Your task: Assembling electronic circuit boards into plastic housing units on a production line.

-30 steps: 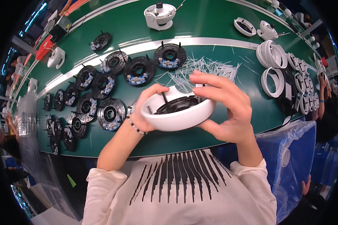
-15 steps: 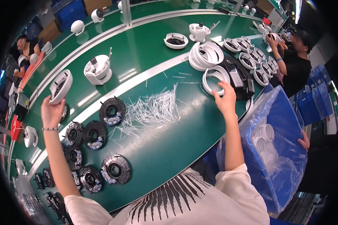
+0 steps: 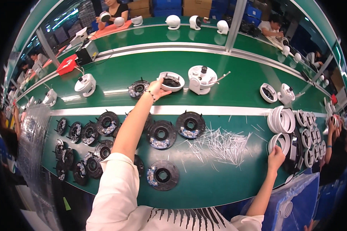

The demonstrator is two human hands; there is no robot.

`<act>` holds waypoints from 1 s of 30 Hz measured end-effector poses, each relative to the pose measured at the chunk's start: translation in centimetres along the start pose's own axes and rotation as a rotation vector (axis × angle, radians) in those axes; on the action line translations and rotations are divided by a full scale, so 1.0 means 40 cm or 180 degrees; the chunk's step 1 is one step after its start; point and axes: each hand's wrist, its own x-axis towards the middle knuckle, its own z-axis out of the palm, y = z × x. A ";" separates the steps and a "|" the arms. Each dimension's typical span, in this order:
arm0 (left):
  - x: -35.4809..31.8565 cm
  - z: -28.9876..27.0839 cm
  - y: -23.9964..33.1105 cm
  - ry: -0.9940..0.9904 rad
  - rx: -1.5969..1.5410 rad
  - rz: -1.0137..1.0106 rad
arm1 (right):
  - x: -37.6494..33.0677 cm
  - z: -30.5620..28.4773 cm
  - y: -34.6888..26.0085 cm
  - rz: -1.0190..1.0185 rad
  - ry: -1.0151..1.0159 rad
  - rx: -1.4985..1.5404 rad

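At the left edge of a white, bowl-shaped housing (image 3: pixel 172 85) with dark parts inside, my left hand (image 3: pixel 155 91) holds the rim, its thumb stretched out below. The housing is by the green belt, between a black disc with a circuit board (image 3: pixel 138 89) and an upright white camera-like unit (image 3: pixel 202 79). Over on the right, my right hand (image 3: pixel 276 158) has its fingers closed on the lower edge of a white ring (image 3: pixel 283 141). That ring is just in front of a stack of similar white rings (image 3: pixel 280 120).
Several black discs (image 3: pixel 162 175) cover the left of the green table (image 3: pixel 212 184). Thin white strips (image 3: pixel 227 146) lie heaped mid-table. White-rimmed parts (image 3: pixel 307 138) stand in rows at far right, above a plastic-lined blue bin (image 3: pixel 297 200). Co-workers sit across the belt.
My view has swung to the left. The housing in my left hand is now beside the upright white unit. My right hand, spread at the ring before, has closed on its edge.
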 end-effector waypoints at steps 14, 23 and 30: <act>0.014 -0.170 0.131 0.1373 0.5470 0.0906 | -0.346 -0.270 -0.389 -0.1688 -0.1644 0.0721; -0.014 -0.155 0.114 0.1393 0.3146 0.0218 | -0.340 -0.253 -0.449 -0.1643 -0.2516 0.0263; -0.215 -0.110 0.131 0.0118 0.1400 0.0729 | -0.274 -0.220 -0.386 -0.0694 -0.2994 0.0043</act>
